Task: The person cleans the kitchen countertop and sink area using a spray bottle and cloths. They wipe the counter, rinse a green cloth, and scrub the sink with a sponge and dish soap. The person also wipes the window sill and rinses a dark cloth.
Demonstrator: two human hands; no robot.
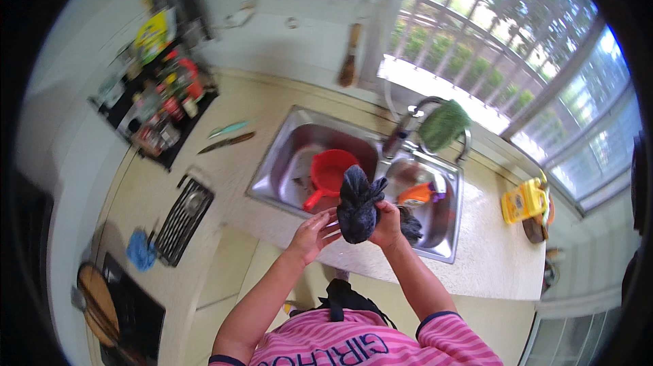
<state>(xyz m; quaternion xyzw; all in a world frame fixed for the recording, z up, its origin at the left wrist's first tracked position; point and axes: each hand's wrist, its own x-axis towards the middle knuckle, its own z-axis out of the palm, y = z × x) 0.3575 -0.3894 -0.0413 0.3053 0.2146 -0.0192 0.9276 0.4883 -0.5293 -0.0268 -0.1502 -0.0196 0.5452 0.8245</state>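
A dark grey bunched cloth (358,205) is in my right hand (388,224), held up over the front rim of the sink. My left hand (314,236) is beside the cloth's left edge with its fingers apart; whether the fingertips touch it I cannot tell. Behind the cloth, a red plastic ladle (331,169) lies in the left basin (291,162) of the steel double sink. In the smaller right basin (441,228) are an orange spray bottle (414,194) with a purple-and-white head and another dark bundle (409,224), partly hidden by my right hand.
A green cloth (445,125) hangs over the faucet (403,131). Two knives, one a brown-handled knife (227,142), lie left of the sink. A condiment rack (163,106) and a black drain rack (184,220) stand further left. A yellow jug (524,201) is at the right end of the counter.
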